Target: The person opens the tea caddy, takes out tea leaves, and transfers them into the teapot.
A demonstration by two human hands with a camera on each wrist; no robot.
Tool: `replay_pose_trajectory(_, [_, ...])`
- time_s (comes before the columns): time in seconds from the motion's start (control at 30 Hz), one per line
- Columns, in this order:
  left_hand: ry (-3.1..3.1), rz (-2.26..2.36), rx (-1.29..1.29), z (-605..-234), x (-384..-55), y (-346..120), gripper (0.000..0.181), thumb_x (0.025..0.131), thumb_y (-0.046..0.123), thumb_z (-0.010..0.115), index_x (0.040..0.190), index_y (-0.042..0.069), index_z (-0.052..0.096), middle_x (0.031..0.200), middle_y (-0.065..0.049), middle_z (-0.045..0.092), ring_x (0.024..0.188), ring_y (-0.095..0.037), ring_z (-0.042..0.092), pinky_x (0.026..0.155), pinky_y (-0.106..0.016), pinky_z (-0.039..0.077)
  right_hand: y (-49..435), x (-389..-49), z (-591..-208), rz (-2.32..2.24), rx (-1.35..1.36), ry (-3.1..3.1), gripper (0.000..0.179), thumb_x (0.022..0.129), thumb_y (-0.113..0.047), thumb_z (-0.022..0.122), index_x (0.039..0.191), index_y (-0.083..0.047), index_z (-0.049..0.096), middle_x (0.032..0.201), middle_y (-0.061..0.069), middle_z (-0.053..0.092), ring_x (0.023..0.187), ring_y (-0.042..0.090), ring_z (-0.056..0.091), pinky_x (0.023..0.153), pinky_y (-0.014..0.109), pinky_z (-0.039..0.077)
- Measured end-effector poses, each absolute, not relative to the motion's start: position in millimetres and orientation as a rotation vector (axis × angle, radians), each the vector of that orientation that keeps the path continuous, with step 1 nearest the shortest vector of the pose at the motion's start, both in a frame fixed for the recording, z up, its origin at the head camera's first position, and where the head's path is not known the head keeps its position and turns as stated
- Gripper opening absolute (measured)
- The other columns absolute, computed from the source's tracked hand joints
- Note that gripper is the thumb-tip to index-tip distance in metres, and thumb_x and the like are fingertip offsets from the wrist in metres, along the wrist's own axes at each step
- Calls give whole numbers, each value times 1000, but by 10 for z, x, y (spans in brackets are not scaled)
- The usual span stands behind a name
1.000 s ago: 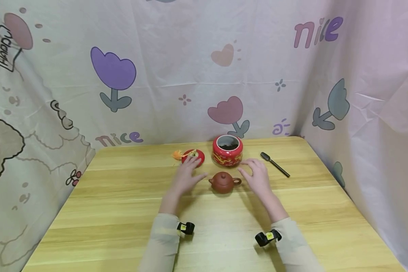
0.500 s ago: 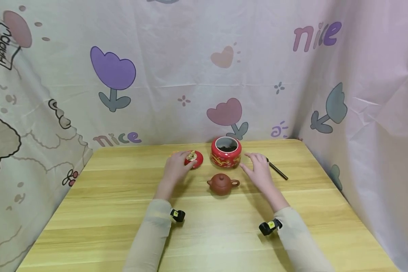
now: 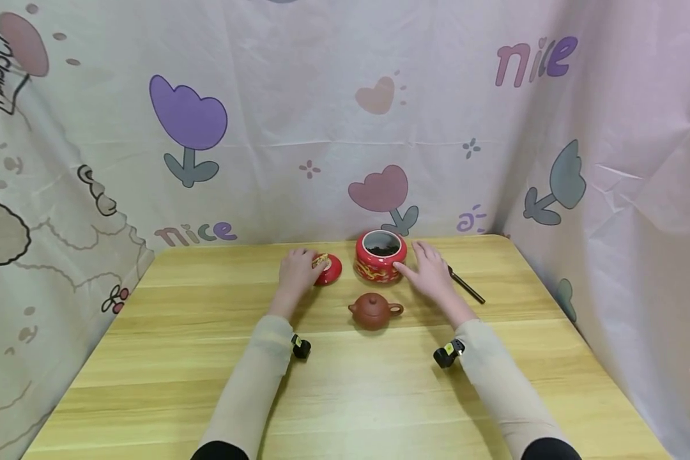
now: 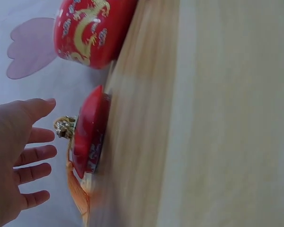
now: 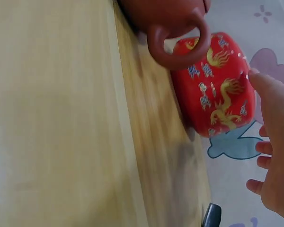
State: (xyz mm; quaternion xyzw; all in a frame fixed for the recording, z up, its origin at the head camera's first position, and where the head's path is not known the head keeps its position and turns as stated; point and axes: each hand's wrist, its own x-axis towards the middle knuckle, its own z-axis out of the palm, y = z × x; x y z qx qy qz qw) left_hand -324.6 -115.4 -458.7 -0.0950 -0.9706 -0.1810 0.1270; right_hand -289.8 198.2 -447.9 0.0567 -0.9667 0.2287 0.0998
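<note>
My left hand [image 3: 298, 271] is over the red lid [image 3: 330, 269], its fingers spread and relaxed. In the left wrist view a gap shows between the fingers and the lid's gold knob [image 4: 65, 126]; an orange tassel [image 4: 77, 191] hangs from the knob. My right hand [image 3: 434, 275] is at the right side of a red jar [image 3: 375, 263] with gold dragons and dark loose contents. Its thumb reaches the jar's side, though whether it touches cannot be told; the other fingers are loosely extended. A brown clay teapot [image 3: 372, 312] stands in front of the jar, handle to the right.
Right of my right hand lies a black-handled scoop [image 3: 467, 285], its head partly hidden by the hand. Everything rests on a wooden table [image 3: 356, 396], near its back edge. A printed cloth [image 3: 276, 115] hangs behind and at both sides.
My left hand has moved left and back from above the lid's front to the lid's left side. My right hand has come closer to the jar.
</note>
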Motion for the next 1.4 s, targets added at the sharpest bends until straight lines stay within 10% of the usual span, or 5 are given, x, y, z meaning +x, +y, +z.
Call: replay_pose_trajectory(1.4, [-2882, -429, -203, -4575, -3464, -1047, 35, 86, 43, 72, 79, 9, 66, 94, -7, 59, 98, -29, 49, 87, -47, 42, 1893, -3182, -4528, 563, 289, -2932, 92, 91, -72, 39, 155, -9, 24, 161, 15, 26, 151, 34, 19, 117, 64, 20])
